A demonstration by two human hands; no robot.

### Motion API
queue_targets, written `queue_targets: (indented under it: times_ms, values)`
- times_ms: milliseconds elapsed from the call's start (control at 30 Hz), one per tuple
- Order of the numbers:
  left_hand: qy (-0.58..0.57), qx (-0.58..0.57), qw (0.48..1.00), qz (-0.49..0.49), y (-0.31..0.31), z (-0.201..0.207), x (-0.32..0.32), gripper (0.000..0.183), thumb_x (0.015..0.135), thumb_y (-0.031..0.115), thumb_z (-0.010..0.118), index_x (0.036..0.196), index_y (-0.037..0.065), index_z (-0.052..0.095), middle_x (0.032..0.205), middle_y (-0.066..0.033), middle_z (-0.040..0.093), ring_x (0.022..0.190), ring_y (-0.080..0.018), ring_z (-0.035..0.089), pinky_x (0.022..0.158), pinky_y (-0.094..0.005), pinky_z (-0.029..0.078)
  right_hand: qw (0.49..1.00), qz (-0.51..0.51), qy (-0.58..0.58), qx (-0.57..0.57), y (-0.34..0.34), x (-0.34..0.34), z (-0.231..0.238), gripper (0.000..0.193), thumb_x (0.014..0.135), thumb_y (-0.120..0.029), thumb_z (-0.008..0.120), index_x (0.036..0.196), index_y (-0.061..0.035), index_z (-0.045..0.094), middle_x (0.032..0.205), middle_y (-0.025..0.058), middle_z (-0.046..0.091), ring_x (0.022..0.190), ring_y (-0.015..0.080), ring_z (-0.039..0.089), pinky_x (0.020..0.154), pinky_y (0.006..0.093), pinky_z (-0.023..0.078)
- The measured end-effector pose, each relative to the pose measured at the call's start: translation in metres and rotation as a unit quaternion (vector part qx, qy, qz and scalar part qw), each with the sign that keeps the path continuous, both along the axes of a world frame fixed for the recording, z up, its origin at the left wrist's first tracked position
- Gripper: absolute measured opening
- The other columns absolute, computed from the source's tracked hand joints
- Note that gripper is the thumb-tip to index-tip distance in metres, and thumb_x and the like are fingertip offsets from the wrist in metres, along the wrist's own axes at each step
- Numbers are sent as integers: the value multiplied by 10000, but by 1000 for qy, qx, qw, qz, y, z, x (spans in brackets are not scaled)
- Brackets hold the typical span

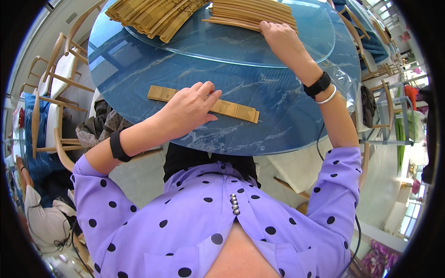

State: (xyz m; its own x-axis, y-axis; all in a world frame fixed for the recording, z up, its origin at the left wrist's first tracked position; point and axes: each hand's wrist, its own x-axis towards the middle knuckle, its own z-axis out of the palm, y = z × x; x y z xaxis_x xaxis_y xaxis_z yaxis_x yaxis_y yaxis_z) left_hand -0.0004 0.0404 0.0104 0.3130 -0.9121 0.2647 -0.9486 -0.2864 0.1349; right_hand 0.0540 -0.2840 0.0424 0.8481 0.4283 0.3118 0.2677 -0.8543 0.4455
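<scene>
Seated at a round blue marbled glass tabletop (pixel 139 78), a person in a lilac polka-dot blouse (pixel 194 222) works among tan paper sleeves of the long, narrow kind that cover chopsticks. A clear glass turntable (pixel 259 46) sits on the tabletop toward 12 o'clock, likely so that stock laid on it can be swung within reach. Two stacks rest there: a fanned, jumbled heap of sleeves (pixel 153 16) at 11 o'clock and a tidier, parallel pile of sleeves (pixel 252 14) at 12 o'clock, the split suggesting one lot sorted from another. Wooden chairs (pixel 51 92) with pale seats ring the tabletop at 9 o'clock, and more furniture shows at 3 o'clock. Nearer the person, a single sleeve (pixel 232 110) lies flat and lengthwise across the tabletop, well apart from both stacks. The left hand (pixel 187 109) lies over its middle, fingers spread and pressing down, it seems to pin the sleeve flat rather than grip it. The right hand (pixel 280 39) stretches out to 1 o'clock, its fingers curled on the near edge of the tidy pile; whether they have closed on a sleeve cannot be told. A black band (pixel 117 147) circles the left wrist, a black watch (pixel 318 85) and a silver bangle (pixel 327 98) the right.
</scene>
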Motion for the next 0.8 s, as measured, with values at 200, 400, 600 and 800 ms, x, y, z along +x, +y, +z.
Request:
queue_targets:
  times_ms: [200,400,600,800]
  values:
    - [56,-308,936,160,15,42,1,337,1042,196,551,1331,24,559,1223,-164,550,1121,-304,546,986,-383,446,983,125,13,132,53,-121,26,345,832,-3,679,1160,-39,580,946,84,579,836,244,632,685,346,529]
    - [488,-362,788,102,-7,24,-6,550,1141,424,273,1276,12,612,1155,-99,651,1111,-169,584,973,-320,454,967,156,-53,194,83,-179,20,259,882,-177,738,1095,-60,647,880,39,562,738,167,599,577,285,475]
    - [487,-257,833,49,-22,46,-42,428,1117,275,461,876,-13,665,663,18,448,616,-78,373,555,-266,303,940,62,61,331,89,-213,11,370,915,-411,721,950,-54,630,723,51,504,599,206,566,516,331,452]
    - [504,-194,841,20,-45,41,-43,322,1107,230,474,973,-4,649,760,33,493,684,-38,392,591,-221,324,940,45,53,333,77,-217,-5,424,951,-443,669,784,-84,518,645,58,509,552,227,573,499,350,448]
